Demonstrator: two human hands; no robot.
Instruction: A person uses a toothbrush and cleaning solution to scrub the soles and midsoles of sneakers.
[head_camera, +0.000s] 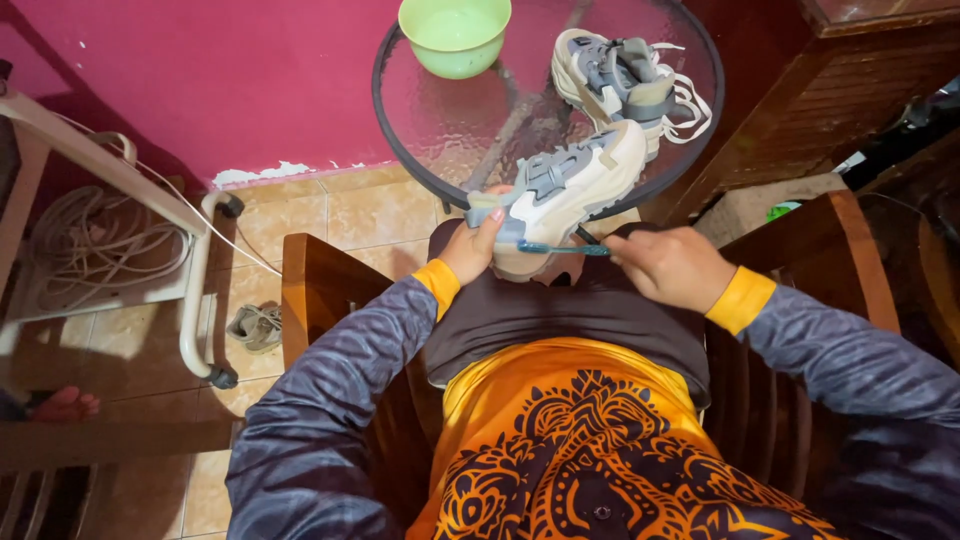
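Sitting in a wooden chair (310, 290) on tan floor tiles (375, 215), left hand (470, 250) grips a grey-white sneaker (565, 190) over the lap; right hand (675, 265) pinches a blue toothbrush (560, 248) against it. Beyond, a round glass table (450, 120) holds a green bowl (455, 35) and a second sneaker (620, 70) before a magenta wall (200, 80).

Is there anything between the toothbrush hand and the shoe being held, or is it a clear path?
Nothing visible blocks it. The right hand holds the blue toothbrush directly against the side of the shoe, which the left hand grips at its heel.
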